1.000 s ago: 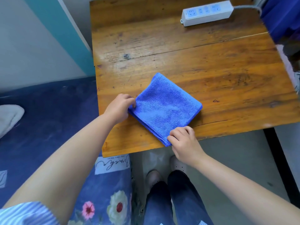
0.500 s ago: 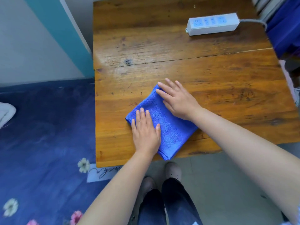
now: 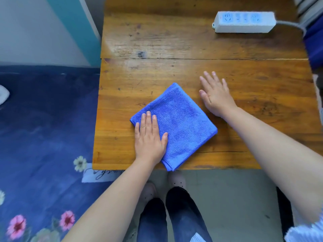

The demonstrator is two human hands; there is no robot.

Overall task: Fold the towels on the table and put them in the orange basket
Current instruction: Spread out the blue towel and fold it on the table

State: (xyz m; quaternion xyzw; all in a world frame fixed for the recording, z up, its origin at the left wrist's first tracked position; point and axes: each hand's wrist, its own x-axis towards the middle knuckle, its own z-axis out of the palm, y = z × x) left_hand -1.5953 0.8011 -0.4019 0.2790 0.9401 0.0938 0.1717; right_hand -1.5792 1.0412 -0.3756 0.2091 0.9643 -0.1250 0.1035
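towel (image 3: pixel 181 123): folded, on table (image 3: pixel 174 41) | left hand (image 3: pixel 149 138): flat on towel | right hand (image 3: pixel 215 94): flat, beside towel

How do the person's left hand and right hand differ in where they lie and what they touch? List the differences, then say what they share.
The left hand lies flat on the folded blue towel, pressing its near left part; the right hand is off the towel, over bare wood of the table.
The left hand is nearer the table's front edge; the right hand reaches farther in.
Shared: both are open, fingers straight, palms down, holding nothing.
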